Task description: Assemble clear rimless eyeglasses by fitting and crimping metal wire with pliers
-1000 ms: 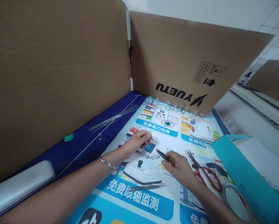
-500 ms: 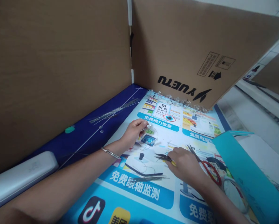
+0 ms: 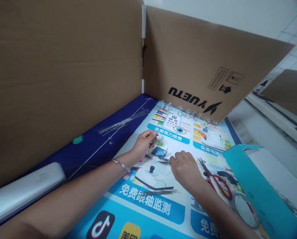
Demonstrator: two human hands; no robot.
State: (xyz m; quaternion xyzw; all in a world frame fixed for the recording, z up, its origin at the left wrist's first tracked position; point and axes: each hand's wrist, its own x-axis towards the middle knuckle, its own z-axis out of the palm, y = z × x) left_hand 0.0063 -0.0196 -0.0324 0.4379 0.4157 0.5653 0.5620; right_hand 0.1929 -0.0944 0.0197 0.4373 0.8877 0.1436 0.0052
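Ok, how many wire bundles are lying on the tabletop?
2: far bundle on the dark blue area, near bundle on the printed sheet; others may be hidden behind the forearms.

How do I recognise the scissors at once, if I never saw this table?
From the cardboard wall printed YUETU, come down to the right hand. Between it and the teal panel lie the scissors. Their looped red handles set them apart from the metal tool in that hand.

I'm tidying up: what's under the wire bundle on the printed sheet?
The wire bundle lies on the printed sheet; its blue and white print shows around it; what's beneath is hidden.
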